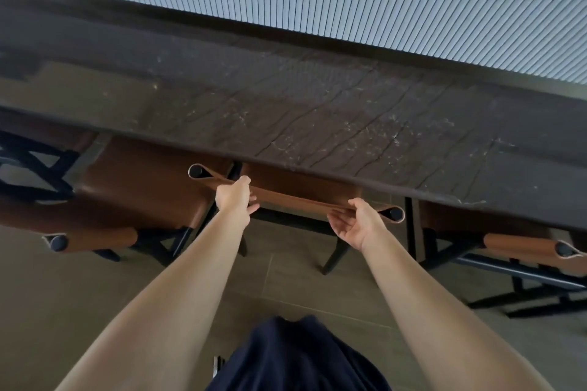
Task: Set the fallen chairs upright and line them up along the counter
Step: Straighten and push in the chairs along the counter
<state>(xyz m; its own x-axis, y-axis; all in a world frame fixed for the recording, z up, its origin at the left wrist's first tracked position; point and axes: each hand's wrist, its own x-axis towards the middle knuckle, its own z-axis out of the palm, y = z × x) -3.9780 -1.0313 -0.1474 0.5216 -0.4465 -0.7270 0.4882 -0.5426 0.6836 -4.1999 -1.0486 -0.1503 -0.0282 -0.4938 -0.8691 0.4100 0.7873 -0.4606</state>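
Straight ahead, a chair with a brown leather seat (301, 181) and black legs stands upright, its seat partly tucked under the dark stone counter (349, 111). Its brown leather back strap (295, 198) runs between two black posts. My left hand (236, 200) grips the strap near its left post. My right hand (355, 222) holds the strap near its right post, palm turned up and fingers curled round it. A second brown chair (136, 187) stands upright on the left, and a third (521, 247) on the right, both against the counter.
The black frame of another chair (31, 168) shows at the far left edge. A ribbed white panel (349, 0) runs behind the counter. Grey floor tiles (286, 282) lie between me and the chairs. My dark clothing fills the bottom centre.
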